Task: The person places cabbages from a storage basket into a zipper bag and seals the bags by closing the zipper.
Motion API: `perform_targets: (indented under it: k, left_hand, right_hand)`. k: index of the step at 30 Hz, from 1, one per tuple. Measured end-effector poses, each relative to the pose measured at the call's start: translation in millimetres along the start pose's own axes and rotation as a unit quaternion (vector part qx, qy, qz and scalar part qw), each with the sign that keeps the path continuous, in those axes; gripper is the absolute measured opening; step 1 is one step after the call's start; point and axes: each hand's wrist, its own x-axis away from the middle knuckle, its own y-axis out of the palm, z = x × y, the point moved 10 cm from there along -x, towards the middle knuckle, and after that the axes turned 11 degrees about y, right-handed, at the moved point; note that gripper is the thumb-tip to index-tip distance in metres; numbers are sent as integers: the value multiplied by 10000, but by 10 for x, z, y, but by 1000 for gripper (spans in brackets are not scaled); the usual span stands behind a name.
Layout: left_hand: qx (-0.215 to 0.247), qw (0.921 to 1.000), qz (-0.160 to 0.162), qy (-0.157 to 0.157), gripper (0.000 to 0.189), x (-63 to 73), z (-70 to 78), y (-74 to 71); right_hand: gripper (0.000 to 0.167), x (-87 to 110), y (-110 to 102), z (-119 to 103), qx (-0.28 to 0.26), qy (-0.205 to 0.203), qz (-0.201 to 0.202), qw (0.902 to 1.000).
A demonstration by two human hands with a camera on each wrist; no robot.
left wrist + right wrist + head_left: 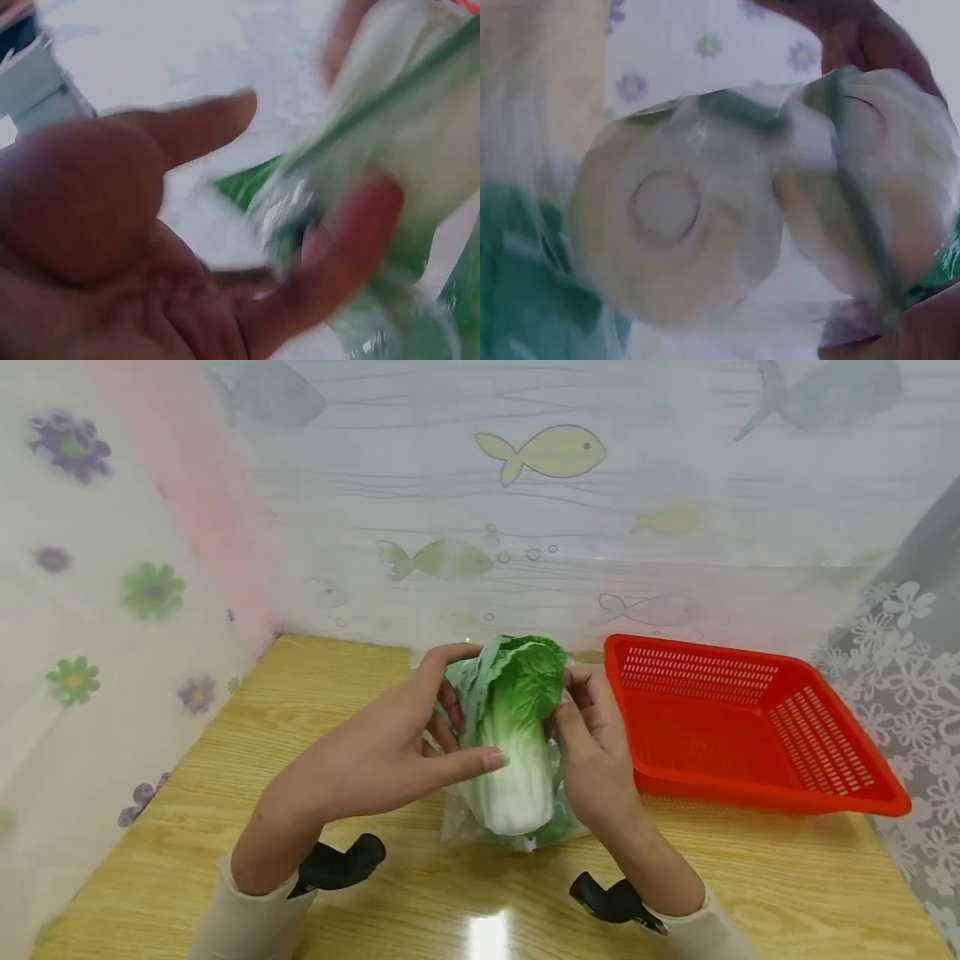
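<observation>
A napa cabbage (pixel 517 752), green and crinkled at the top and white at the base, tilts between the hands in the head view. A clear plastic bag (pixel 454 827) with a green strip lies around and under it. My left hand (pixel 390 752) is spread at the left, its bent fingers at the bag's side and its thumb extended over the cabbage. In the left wrist view that thumb stands apart from the bag. My right hand (pixel 600 743) pinches the bag's edge beside the leaves. Two round pale cabbage bases (pixel 667 247) show through film in the right wrist view.
A red plastic basket (pixel 750 797) with slotted walls stands on the wooden table (pixel 345 693) at the right. Patterned curtains with fish and flowers hang behind and at both sides. A black wrist mount (pixel 341 862) sits on each forearm.
</observation>
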Motion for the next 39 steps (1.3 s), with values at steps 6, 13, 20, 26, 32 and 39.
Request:
perform_targets:
  k: [6, 13, 20, 26, 32, 39]
  left_hand:
    - [737, 9948, 643, 268, 25, -86, -11, -181]
    - [-971, 9752, 1782, 889, 16, -96, 135, -304]
    - [-1178, 9732, 1833, 739, 3, -59, 139, -327]
    - [-1104, 9736, 1878, 686, 6, -71, 111, -327]
    - [-1723, 9589, 1689, 1495, 9, -104, 281, -222]
    - [-2233, 9336, 1275, 2497, 10, -79, 522, -1]
  right_hand:
    - [25, -107, -98, 47, -331, 148, -291, 9989]
    - [14, -29, 31, 0, 558, -165, -605, 9965]
    - [19, 28, 78, -90, 1385, -665, -299, 9877]
    - [38, 207, 60, -447, 2145, -2068, 337, 9540]
    - [58, 354, 348, -492, 2782, -2685, -173, 9221]
    - [46, 413, 525, -212, 3457, -2709, -320, 8978]
